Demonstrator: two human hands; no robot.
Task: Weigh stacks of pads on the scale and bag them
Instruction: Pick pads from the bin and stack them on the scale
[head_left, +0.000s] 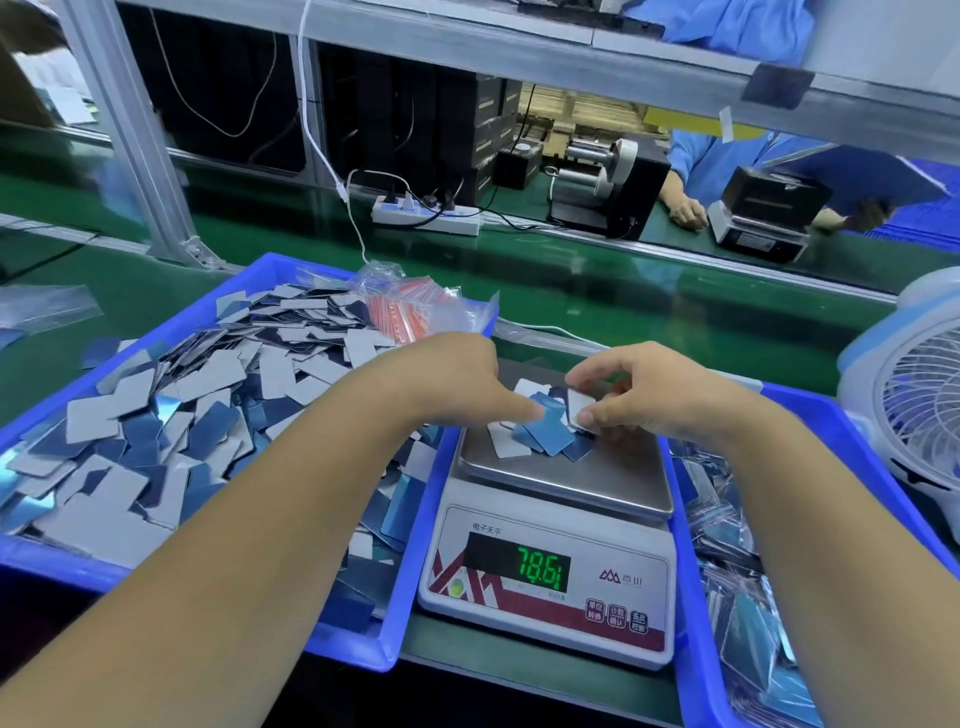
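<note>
A white digital scale (550, 597) stands between two blue trays, its green display reading 78.61. Several blue and white pads (545, 439) lie loosely piled on its steel pan (566, 478). My left hand (457, 384) hovers over the pan's left side, thumb and fingers pinching the blue pads of the pile. My right hand (639, 395) is over the pan's right side and pinches a small white-edged stack of pads (577, 410) between thumb and fingers.
The left blue tray (31, 415) is heaped with loose pads, with a pack of red-striped bags (410, 306) at its far corner. The right blue tray (831, 415) holds bagged pads. A white fan (914, 405) stands at right. Another person works across the green belt.
</note>
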